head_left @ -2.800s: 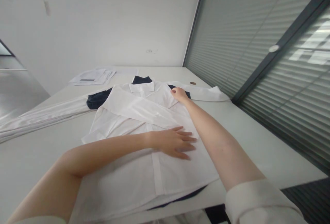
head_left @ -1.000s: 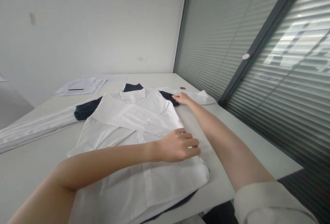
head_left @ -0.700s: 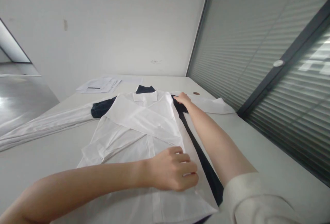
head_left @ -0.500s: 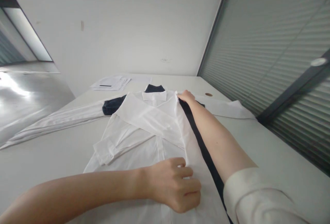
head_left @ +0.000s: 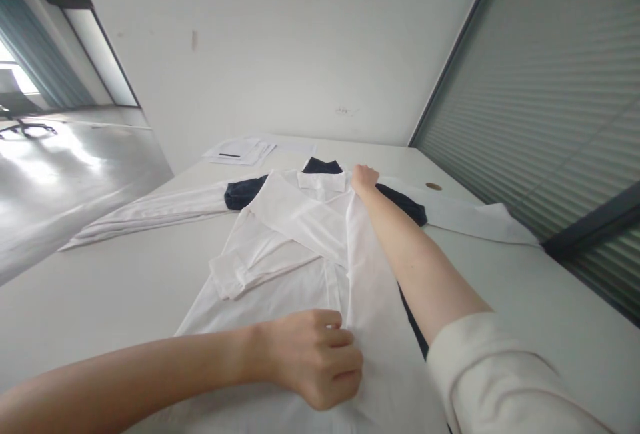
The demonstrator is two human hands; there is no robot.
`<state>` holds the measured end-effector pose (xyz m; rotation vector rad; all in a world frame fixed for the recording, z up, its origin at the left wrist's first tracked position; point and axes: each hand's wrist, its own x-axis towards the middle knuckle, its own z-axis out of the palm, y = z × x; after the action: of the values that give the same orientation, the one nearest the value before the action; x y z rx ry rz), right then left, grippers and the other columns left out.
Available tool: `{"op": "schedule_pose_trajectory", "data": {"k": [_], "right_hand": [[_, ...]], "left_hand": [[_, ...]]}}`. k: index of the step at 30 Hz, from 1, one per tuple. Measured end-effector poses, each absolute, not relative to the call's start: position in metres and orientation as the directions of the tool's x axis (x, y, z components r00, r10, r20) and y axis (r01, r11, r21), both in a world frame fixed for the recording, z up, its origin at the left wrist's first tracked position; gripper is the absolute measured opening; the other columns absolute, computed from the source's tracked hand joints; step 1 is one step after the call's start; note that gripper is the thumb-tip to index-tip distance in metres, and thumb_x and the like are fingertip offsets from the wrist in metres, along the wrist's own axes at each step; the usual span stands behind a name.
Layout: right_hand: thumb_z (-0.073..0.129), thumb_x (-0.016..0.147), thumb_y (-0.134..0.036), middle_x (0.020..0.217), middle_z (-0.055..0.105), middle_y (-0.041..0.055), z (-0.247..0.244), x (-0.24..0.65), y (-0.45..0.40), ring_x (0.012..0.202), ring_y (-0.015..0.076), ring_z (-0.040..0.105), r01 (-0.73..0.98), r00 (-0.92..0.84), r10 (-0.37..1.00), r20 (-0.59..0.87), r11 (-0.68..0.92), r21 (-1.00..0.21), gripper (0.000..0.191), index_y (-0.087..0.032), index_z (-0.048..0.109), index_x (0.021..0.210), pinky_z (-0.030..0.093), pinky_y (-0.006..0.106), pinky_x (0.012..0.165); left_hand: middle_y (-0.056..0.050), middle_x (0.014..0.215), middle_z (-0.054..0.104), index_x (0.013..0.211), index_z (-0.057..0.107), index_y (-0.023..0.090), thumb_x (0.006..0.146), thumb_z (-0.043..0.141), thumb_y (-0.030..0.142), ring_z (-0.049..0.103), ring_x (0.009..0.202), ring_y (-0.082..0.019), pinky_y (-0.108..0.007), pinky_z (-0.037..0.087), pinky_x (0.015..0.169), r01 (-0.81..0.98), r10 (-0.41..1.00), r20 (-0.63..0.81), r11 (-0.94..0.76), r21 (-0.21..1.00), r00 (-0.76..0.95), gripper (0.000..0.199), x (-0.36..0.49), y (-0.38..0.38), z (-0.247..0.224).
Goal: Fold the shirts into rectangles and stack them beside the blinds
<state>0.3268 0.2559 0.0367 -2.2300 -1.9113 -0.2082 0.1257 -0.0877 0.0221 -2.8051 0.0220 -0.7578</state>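
A white shirt [head_left: 285, 217] lies in front of me over a dark garment with long white sleeves; one shirt sleeve [head_left: 250, 257] is laid across its body, cuff at the left. My left hand [head_left: 320, 357] is closed on the shirt cloth at its near middle, fingertips hidden underneath. At the shoulder, just right of the collar [head_left: 321, 182], my right hand [head_left: 365, 177] is closed on the shirt's edge. Dark cloth [head_left: 323, 166] of the lower garment shows behind the collar, at both shoulders and in a strip partly behind my right forearm.
The lower garment's white sleeves stretch out left [head_left: 155, 211] and right [head_left: 480, 221] over the white table [head_left: 530, 301]. Papers [head_left: 240, 151] lie at the far left, and a round brown spot [head_left: 433, 186] is at the right. Window blinds [head_left: 540, 87] stand along the right side.
The view has swung left. Both hands have moved left relative to the collar, drawing the shirt's right edge inward. More of the dark right shoulder shows.
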Motion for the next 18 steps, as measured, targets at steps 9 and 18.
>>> {"op": "schedule_pose_trajectory", "data": {"k": [9,18], "right_hand": [[0.043,0.097,-0.008,0.12,0.067,0.02,0.032,0.264,0.253,0.115,0.028,0.062,1.0,0.007,0.954,0.301,0.002,-0.028,0.035,-0.015,0.07,0.116,0.04,0.042,0.098],[0.051,0.092,-0.009,0.117,0.069,0.022,0.025,0.259,0.246,0.112,0.0304,0.065,0.996,0.062,0.984,0.168,-0.05,-0.076,0.032,-0.011,0.072,0.115,0.051,0.038,0.09]], "left_hand": [[0.001,0.061,0.046,0.062,0.052,0.017,0.086,0.053,0.009,0.048,0.058,-0.013,-0.032,0.033,0.05,0.124,0.043,0.441,-0.98,-0.158,0.897,0.026,0.097,-0.109,0.018],[0.002,0.063,0.046,0.062,0.05,0.018,0.086,0.061,0.014,0.048,0.059,-0.013,-0.031,0.032,0.051,0.146,0.065,0.435,-0.977,-0.155,0.898,0.026,0.094,-0.112,-0.008]]}}
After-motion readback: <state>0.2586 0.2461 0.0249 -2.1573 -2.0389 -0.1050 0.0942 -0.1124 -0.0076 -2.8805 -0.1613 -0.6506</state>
